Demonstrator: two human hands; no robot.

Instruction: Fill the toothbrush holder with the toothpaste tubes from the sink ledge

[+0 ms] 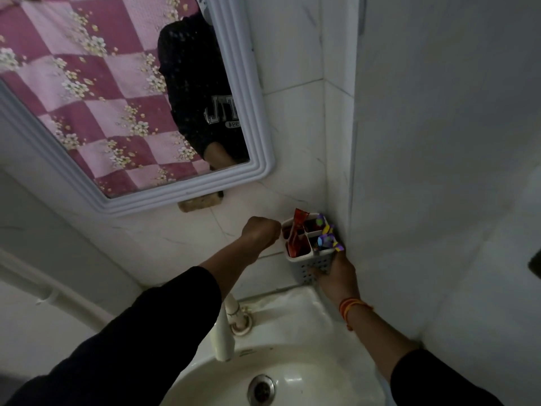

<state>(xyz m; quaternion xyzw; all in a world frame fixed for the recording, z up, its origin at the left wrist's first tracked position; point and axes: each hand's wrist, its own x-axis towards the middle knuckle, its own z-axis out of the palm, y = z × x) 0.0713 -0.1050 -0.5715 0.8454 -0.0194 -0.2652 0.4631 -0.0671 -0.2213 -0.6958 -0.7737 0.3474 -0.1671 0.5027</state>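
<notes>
A white perforated toothbrush holder (pixel 308 266) with several compartments sits in the wall corner above the sink ledge. My right hand (pixel 336 272) grips it from below and on its right side. A red toothpaste tube (pixel 297 230) stands tilted in its left compartments. Purple and yellow tubes (pixel 326 235) fill the right ones. My left hand (pixel 260 231) is closed in a fist right beside the holder's left rim, at the red tube; whether it pinches the tube is hidden.
The white sink (pixel 292 373) lies below with its drain (pixel 261 389) and a white tap (pixel 227 329). A white-framed mirror (pixel 164 197) hangs on the tiled wall at upper left. A side wall (pixel 439 171) closes the right.
</notes>
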